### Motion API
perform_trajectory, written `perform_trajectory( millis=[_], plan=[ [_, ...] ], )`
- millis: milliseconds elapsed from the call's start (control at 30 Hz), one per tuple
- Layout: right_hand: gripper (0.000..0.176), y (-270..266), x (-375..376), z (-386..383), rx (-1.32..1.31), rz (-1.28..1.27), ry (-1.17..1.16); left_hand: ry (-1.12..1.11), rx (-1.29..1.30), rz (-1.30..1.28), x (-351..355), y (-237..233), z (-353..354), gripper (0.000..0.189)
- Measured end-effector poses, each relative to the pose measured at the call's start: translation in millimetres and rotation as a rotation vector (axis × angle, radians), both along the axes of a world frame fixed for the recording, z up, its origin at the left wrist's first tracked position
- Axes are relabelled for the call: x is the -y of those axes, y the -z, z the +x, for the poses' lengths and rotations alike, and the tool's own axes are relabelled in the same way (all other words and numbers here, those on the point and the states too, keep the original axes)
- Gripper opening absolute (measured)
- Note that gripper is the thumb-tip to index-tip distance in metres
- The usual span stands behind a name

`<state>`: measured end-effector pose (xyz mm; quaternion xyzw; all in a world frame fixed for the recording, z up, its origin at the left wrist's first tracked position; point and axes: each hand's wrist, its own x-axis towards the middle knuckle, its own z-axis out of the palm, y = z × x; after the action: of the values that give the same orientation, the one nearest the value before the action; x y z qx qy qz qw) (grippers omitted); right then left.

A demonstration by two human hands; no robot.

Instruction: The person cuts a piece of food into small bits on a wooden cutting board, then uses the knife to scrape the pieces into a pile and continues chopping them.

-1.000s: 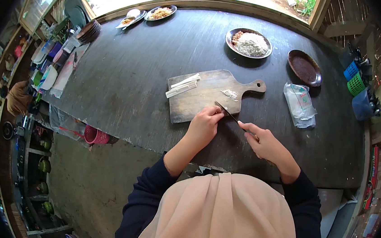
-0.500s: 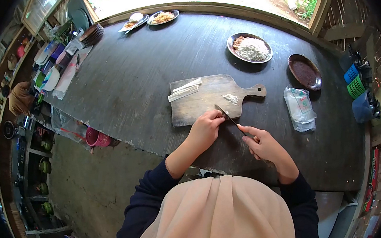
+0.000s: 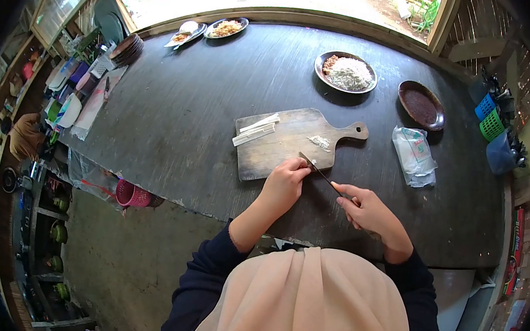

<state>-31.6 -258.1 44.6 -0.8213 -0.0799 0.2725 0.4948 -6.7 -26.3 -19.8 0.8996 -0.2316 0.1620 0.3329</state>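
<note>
My right hand is closed round the handle of a knife, whose blade points up and left over the near edge of a wooden cutting board. My left hand is closed at the board's near right edge, its fingertips beside the blade; what they pinch is too small to make out. Pale sticks lie at the board's upper left. A small heap of chopped white bits sits at its right, below the board's handle.
Beyond the board is a plate with a white heap and brown pieces. A dark oval dish and a plastic packet lie to the right. Two small food plates stand far left. Utensil baskets line the right wall.
The view has tilted slightly, so the table appears a little lower. My hands and the knife keep nearly the same place at the board's edge.
</note>
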Motion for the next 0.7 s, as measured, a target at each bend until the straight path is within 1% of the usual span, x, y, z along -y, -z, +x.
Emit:
perform_trajectory(
  millis=[233,300,467,533,600,700],
  plan=[
    [0.039,4.8,1.3,1.5,-0.086,0.051,0.036,-0.002,-0.006,-0.006,1.3,-0.1,-1.2,0.024],
    [0.038,-2.8,-2.4,1.0,-0.032,0.032,0.006,-0.009,0.020,-0.015,1.2,1.0,-0.2,0.024],
    [0.038,-14.5,-2.1,-2.3,-0.019,-0.033,0.013,-0.007,-0.007,-0.012,1.0,-5.7,-1.5,0.023],
    [0.037,-11.0,-1.3,-1.1,-0.036,-0.058,0.015,-0.005,-0.025,-0.016,1.1,-4.9,-1.3,0.022],
    [0.037,-2.1,-1.8,1.8,0.026,-0.050,0.003,-0.001,0.015,-0.015,1.0,-3.0,-0.8,0.022],
    [0.036,-4.7,-6.3,3.1,-0.002,-0.047,0.012,-0.007,0.009,-0.021,1.1,-1.4,-0.8,0.022]
  ],
)
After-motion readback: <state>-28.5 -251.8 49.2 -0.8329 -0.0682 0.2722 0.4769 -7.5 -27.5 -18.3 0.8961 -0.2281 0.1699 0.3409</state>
